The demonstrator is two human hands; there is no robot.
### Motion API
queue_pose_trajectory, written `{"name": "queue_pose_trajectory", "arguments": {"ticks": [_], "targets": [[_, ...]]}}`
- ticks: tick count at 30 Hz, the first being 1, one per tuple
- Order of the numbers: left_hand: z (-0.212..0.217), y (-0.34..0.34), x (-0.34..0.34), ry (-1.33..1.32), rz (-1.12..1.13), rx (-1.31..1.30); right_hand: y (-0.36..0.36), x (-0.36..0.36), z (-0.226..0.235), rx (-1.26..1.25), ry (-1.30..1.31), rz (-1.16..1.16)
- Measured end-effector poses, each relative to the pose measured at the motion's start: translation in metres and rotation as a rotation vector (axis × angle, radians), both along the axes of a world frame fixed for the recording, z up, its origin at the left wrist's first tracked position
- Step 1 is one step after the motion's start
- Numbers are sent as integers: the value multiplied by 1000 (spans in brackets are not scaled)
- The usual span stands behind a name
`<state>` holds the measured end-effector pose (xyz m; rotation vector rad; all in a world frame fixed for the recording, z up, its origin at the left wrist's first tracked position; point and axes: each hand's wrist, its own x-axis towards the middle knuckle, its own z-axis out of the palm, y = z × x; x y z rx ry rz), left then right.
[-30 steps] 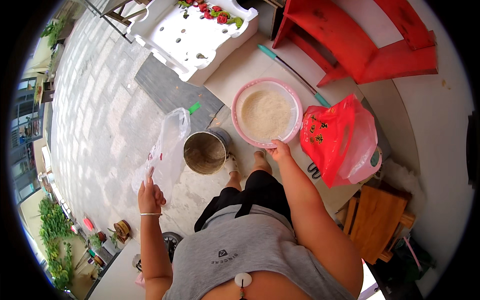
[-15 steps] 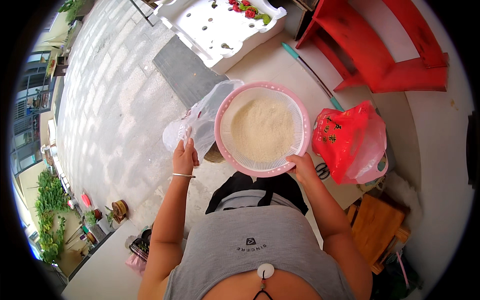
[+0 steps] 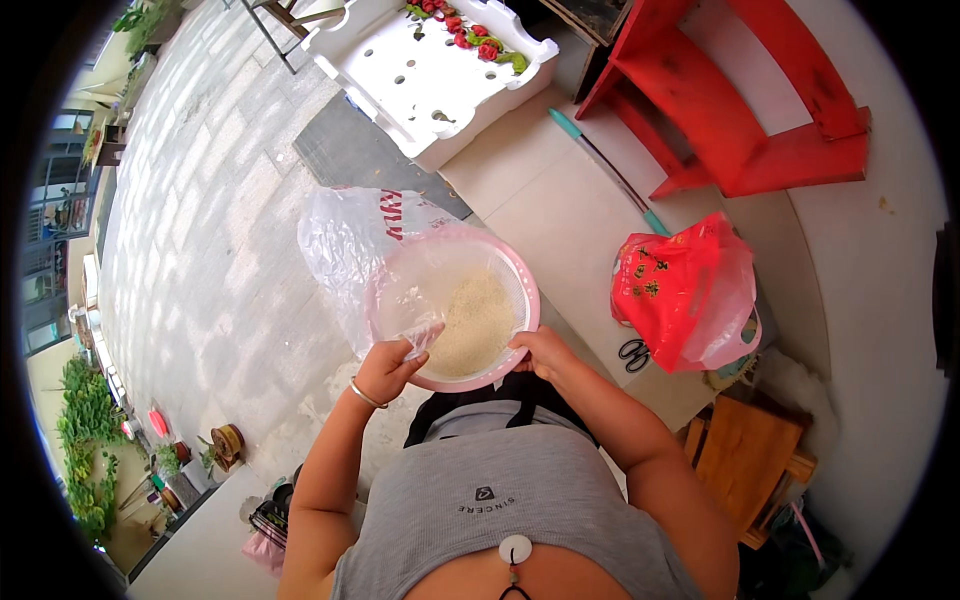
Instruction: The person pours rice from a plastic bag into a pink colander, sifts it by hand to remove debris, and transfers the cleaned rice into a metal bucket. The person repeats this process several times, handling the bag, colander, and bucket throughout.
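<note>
A round pink-rimmed basket (image 3: 528, 290) with a pale slatted inside holds a heap of pale grains like rice (image 3: 482, 315), lying toward its right side. My right hand (image 3: 541, 352) is closed on the basket's lower right rim, thumb on top. My left hand (image 3: 390, 369) is closed on the edge of a see-through plastic bag (image 3: 335, 240) with red print. This bag stretches over the left part of the basket, and the rim shows through it. Whether the left fingers also grip the rim, I cannot tell.
To the right lie a red plastic bag (image 3: 680, 290), black-handled scissors (image 3: 634, 354) and a green-ended rod (image 3: 608, 168). A red shelf (image 3: 740, 120) stands behind them. Ahead is a white foam box (image 3: 400, 95) with red and green peppers (image 3: 487, 50). A wooden stool (image 3: 748, 455) is at lower right.
The basket has moved left and nearer to me, and the grains have slid to its right side. My left hand has brought the see-through bag over the basket's left part.
</note>
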<state>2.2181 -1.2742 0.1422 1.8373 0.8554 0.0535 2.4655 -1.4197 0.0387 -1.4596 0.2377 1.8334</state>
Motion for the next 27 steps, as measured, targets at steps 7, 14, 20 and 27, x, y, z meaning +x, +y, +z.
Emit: {"name": "queue_pose_trajectory", "arguments": {"ticks": [7, 14, 20, 27], "targets": [[4, 0, -1, -136, 367, -615, 27, 19, 8, 81, 8, -247], [-14, -1, 101, -581, 287, -1338, 62, 62, 17, 100, -283, -405], [-15, 71, 171, -598, 327, -1355, 41, 101, 42, 114, -498, -275], [-19, 146, 227, -399, 276, -1347, 24, 80, 51, 155, -523, -165]]}}
